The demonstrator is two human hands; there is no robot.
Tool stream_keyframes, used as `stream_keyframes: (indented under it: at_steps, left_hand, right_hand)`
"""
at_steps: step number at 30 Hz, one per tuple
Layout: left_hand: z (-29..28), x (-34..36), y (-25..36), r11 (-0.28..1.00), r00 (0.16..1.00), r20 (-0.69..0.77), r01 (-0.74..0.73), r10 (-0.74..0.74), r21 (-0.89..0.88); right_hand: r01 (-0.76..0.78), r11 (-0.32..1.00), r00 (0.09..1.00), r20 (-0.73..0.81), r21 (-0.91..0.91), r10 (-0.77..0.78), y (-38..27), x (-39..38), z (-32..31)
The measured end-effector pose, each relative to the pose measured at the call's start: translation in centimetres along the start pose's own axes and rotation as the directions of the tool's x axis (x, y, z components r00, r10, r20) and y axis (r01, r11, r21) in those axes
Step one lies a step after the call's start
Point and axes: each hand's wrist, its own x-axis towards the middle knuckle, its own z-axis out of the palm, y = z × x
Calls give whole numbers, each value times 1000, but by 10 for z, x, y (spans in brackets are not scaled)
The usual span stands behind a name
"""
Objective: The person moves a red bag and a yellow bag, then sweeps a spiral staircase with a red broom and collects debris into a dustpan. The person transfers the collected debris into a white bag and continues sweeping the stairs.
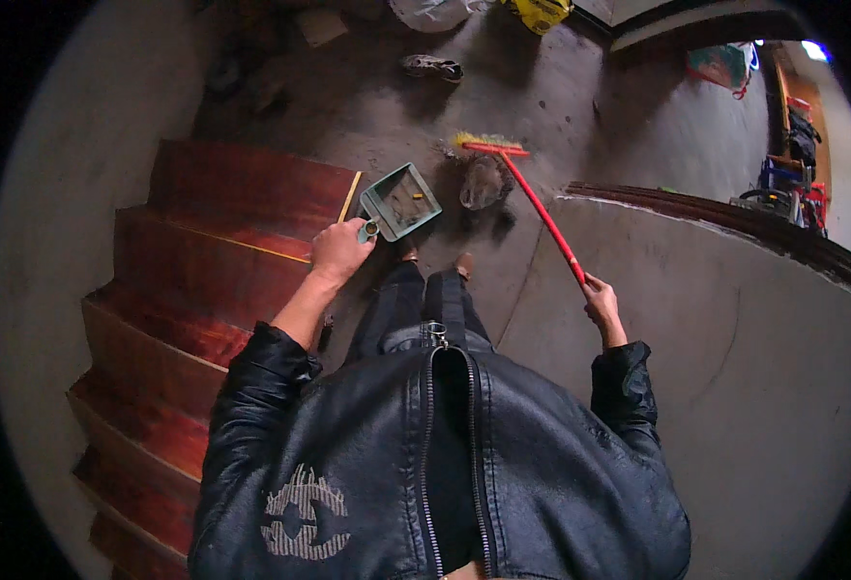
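Note:
My left hand [341, 253] is closed around the short handle of a pale green dustpan [432, 215], beside the red stairs. Some dust and a small yellow bit lie in the pan. In my right hand [601, 298] is the long red handle of a broom [547, 215], gripped near its end. Its red head with yellowish bristles is turned away from me, to the right of and beyond the dustpan. A greyish, clear-looking bundle [484, 184], perhaps a plastic bag, lies on the floor just below the broom head. Whether the bristles touch the floor I cannot tell.
Red-brown stairs [208, 251] with yellow edging run along my left. A crumpled, light-and-dark item [432, 67] lies on the dusty floor ahead. White [432, 12] and yellow [540, 13] bags stand farther off. A dark ledge [696, 206] crosses to a doorway at right.

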Motion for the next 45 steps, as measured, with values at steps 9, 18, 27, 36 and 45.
stream_keyframes:
  at_steps: [9, 18, 27, 36, 45]
  left_hand:
    - [20, -23, 31, 985, 998, -1, -56, 57, 166]
    - [34, -30, 56, 973, 987, 54, -157, 150, 169]
    - [6, 5, 158, 948, 975, 163, -190, 151, 256]
    - [2, 35, 192, 938, 973, 179, -192, 144, 287]
    - [-1, 37, 125, 973, 980, 166, -139, 109, 183]
  right_hand:
    - [143, 945, 987, -31, -294, -159, -20, 3, 41]
    - [47, 989, 996, -84, 137, -36, 119, -38, 8]
    - [-502, 581, 863, 420, 640, 282, 54, -44, 11]
    - [-497, 660, 787, 613, 563, 70, 54, -129, 2]
    - [542, 784, 838, -257, 302, -481, 72, -83, 73]
